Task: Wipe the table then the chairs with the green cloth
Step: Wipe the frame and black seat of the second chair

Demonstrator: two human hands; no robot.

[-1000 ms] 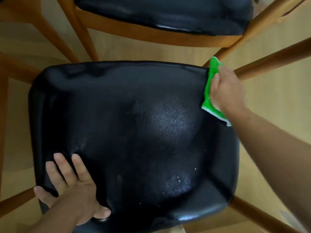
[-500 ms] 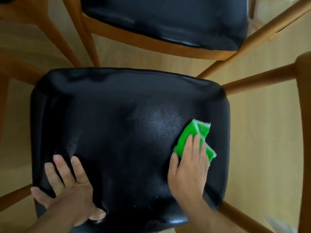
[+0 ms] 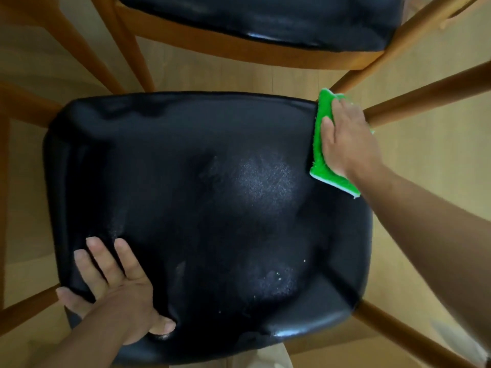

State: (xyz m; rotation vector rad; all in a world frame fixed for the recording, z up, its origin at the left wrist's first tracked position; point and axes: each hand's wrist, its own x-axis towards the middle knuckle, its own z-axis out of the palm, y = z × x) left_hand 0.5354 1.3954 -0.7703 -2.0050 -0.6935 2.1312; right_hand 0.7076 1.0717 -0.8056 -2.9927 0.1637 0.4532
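Resting flat on the near left corner of the black chair seat [image 3: 202,213], the left hand [image 3: 117,296] has its fingers straight and spread wide, three of them lying side by side on the shiny cushion, the little finger hanging over the seat's left edge and the thumb stretched along the near edge; it holds nothing. A few pale specks dot the cushion just right of that thumb, and a dull grey sheen sits near the middle of the seat. Two wooden rails [image 3: 414,338] of this chair show at the near side, one running off to the lower left and one to the lower right. Farther on, at the far right corner of the same seat, the right hand [image 3: 348,139] lies palm down over the one green cloth [image 3: 318,152], fingers close together and pressed onto it. The cloth is folded, with a white underside showing along its lower edge, and it sits right on the seat's right rim, partly over the side. Whether the thumb tucks under the cloth cannot be told. Just beyond the hand, two more wooden bars [image 3: 430,94] slant away to the upper right. Past a strip of pale wooden floor [image 3: 239,78] stands a second chair [image 3: 265,25], also black-cushioned on a wooden frame, making two chairs in all.
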